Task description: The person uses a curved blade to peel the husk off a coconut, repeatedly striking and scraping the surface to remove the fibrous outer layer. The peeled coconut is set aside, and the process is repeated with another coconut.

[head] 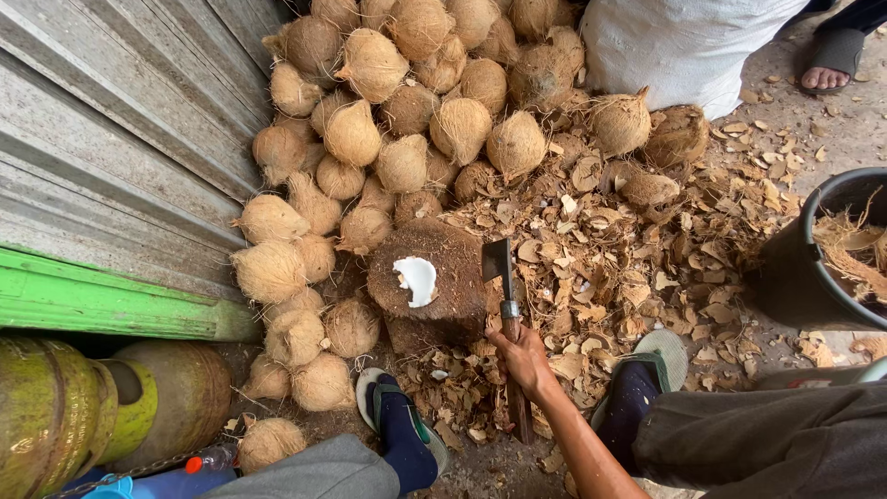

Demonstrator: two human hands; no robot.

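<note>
Wooden cleaver handle [514,370] clenched in right hand [523,356], grip wrapped tight; blade [496,261] beside stump [427,286].

A wooden block [430,286] stands in the middle, with a coconut piece [417,279] on top; the coconut heap [388,129] lies behind and left of it; the cleaver [499,268] rests at its right edge, gripped by the right hand [525,356]; shell chips [628,249] spread rightward; a bucket [813,259] stands far right; a sack [684,42] sits behind.

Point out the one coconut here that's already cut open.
It is the coconut on the ground just left of the cleaver held by the right hand. A white patch of flesh shows on its top; every coconut in the pile behind is wholly brown and fibrous.
</note>
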